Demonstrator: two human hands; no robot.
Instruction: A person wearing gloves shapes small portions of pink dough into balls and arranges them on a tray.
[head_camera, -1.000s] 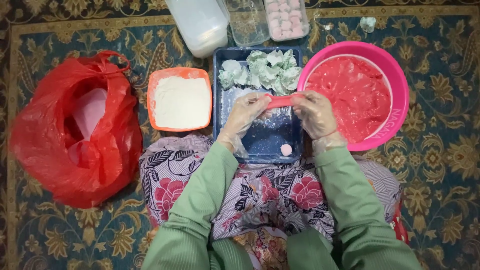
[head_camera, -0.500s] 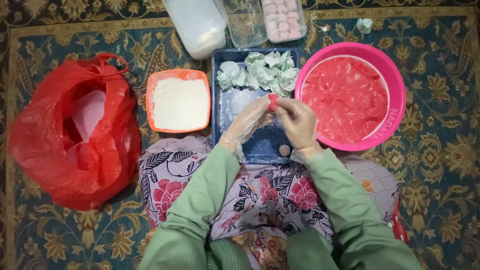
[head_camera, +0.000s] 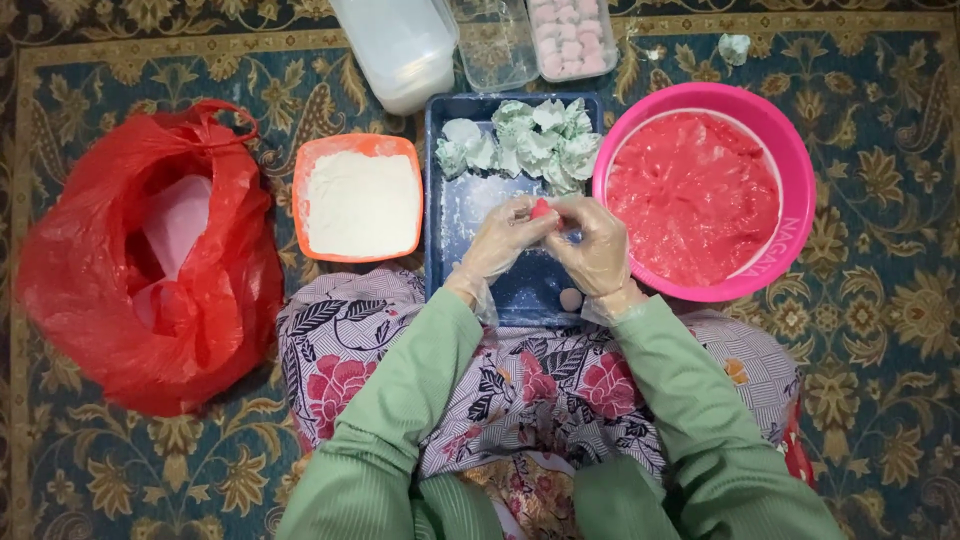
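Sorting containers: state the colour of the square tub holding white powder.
Orange tub, seen clearly in the head view.

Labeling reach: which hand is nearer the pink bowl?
Right. The right hand sits just beside the pink bowl; the left hand is farther off, over the blue tray.

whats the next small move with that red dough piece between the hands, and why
Probably keep pinching the red dough piece closed. Both gloved hands, left hand and right hand, pinch it over the floured blue tray, and only a small bit shows between the fingertips, so it looks unfinished. A small round ball lies on the tray by the right wrist.
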